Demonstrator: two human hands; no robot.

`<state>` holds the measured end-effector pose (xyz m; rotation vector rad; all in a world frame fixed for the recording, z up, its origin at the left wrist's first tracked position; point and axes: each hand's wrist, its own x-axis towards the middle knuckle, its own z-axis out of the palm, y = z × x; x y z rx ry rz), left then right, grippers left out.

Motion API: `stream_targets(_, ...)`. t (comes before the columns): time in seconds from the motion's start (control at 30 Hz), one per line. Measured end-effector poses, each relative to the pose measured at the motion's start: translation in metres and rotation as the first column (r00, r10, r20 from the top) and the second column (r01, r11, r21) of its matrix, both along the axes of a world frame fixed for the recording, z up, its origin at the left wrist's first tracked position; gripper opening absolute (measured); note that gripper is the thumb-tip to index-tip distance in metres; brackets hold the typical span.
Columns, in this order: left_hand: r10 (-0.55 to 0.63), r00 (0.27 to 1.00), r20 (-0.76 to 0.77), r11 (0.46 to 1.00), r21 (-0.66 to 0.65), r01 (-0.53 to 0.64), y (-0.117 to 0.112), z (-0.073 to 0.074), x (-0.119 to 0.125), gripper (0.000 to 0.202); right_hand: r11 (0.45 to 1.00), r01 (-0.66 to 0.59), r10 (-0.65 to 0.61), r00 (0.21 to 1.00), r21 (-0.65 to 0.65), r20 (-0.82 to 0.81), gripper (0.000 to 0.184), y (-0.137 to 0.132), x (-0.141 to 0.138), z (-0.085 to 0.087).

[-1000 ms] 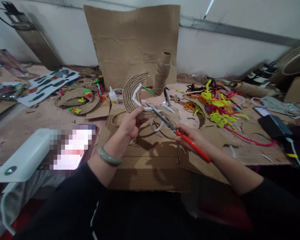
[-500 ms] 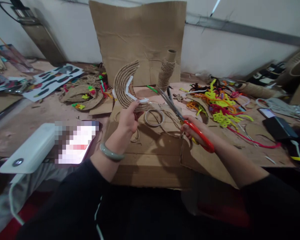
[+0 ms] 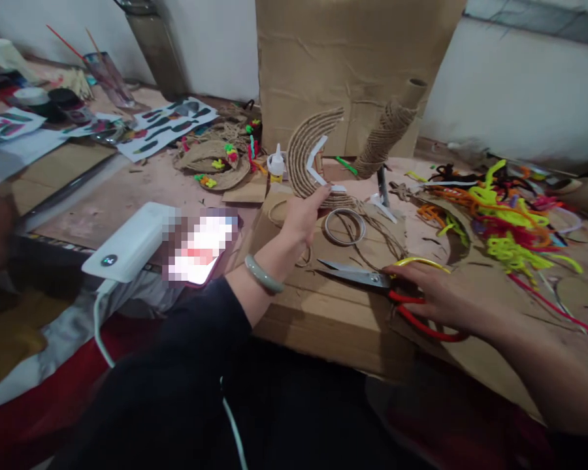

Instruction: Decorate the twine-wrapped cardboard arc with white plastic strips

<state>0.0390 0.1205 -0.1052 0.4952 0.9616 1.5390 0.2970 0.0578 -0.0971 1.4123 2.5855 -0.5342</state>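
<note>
My left hand [image 3: 304, 220] pinches the lower end of a crescent-shaped piece wound with jute cord [image 3: 308, 155], held upright above the cardboard sheet [image 3: 323, 307]; white paper strips hang off its inner edge. My right hand [image 3: 438, 295] rests flat on the cardboard over the red handles of a pair of scissors [image 3: 372, 282], which lie on the sheet with blades pointing left. A ring of tape [image 3: 344, 226] lies between the two hands.
A cord-wrapped tube [image 3: 385, 134] leans against an upright cardboard panel [image 3: 353, 65]. Coloured pipe cleaners [image 3: 500, 222] pile at the right. A white power bank [image 3: 130, 241] and a phone [image 3: 200, 248] sit left. A glue bottle [image 3: 276, 163] and jute pieces [image 3: 213, 160] lie behind.
My right hand lowered the scissors from mid-air onto the cardboard, blades now pointing left. The view swung left. My left hand still holds the crescent piece.
</note>
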Motion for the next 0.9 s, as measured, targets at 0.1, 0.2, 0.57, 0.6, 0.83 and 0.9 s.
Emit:
stream_targets(0.1,-0.033,0.999,-0.012,0.999,-0.014,0.032,0.001,-0.004,0.001,0.006,0.999,-0.024,0.025,0.998,-0.022,0.056,0.05,0.001,-0.007,0.014)
stream_targets(0.2,-0.079,0.997,-0.025,0.997,-0.006,0.079,0.002,-0.008,0.002,0.007,1.0,0.01,-0.01,1.0,0.019,-0.009,0.045,0.004,-0.025,0.038)
stream_targets(0.57,-0.137,0.977,-0.163,0.991,-0.017,0.136,0.006,-0.022,0.0,0.016,0.891,0.43,-0.365,0.491,-0.145,-0.791,0.035,0.081,-0.116,0.017)
stream_targets(0.6,-0.145,0.977,-0.159,0.989,-0.008,0.146,0.006,-0.022,0.0,0.015,0.892,0.404,-0.393,0.474,-0.201,-0.788,0.036,0.085,-0.118,0.009)
stream_targets(0.83,-0.226,0.957,-0.183,0.973,-0.003,0.229,0.004,-0.019,0.003,0.015,0.887,0.28,-0.456,0.411,-0.366,-0.789,0.036,0.088,-0.114,-0.013)
stream_targets(0.9,-0.23,0.963,-0.137,0.973,-0.017,0.23,0.005,-0.02,0.003,0.016,0.875,0.259,-0.482,0.394,-0.409,-0.783,0.034,0.088,-0.113,-0.013)
